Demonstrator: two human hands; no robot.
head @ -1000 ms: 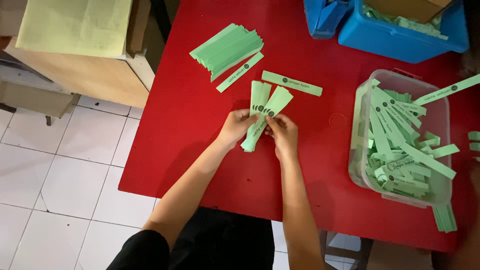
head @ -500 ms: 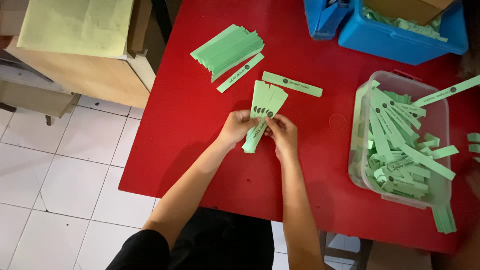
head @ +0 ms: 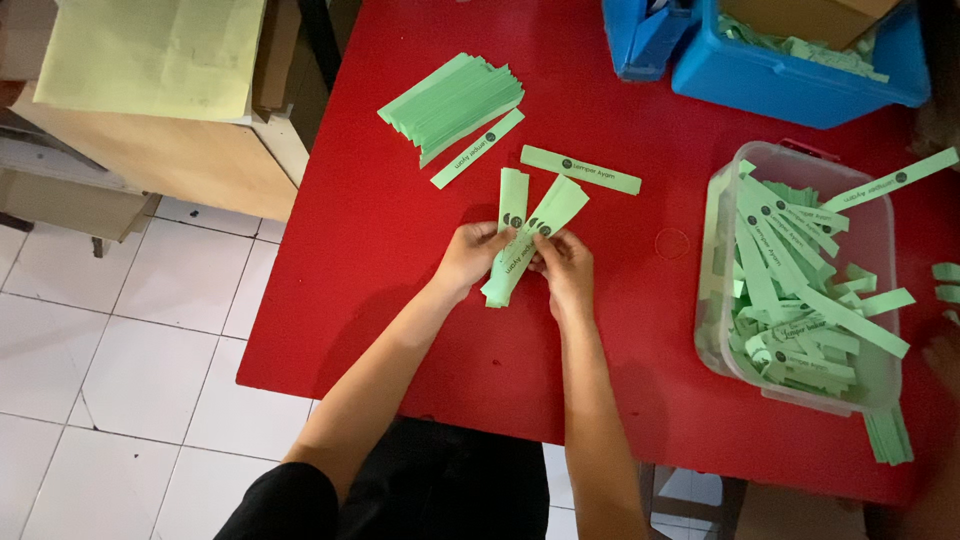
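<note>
Your two forearms reach up from the near edge of the red table [head: 400, 330] and meet over its middle, wrists close together, palms turned inward. Your left hand [head: 470, 258] and right hand [head: 566, 268] are both closed on one small bundle of green paper strips [head: 522, 240], thumbs on top and fingers curled beneath its lower half.

The strips are long, narrow and pale green, each with a dark round mark and dark print. In your hold they fan apart at the top into two or three tongues pointing toward the far edge, while the lower ends stay pinched together.

A neat stack of strips [head: 448, 100] lies toward the far left corner, with two single strips [head: 580, 170] just beyond your hands. A clear plastic tub [head: 716, 230] heaped with loose strips sits at the right edge, and a blue bin [head: 790, 75] stands at the far edge.
</note>
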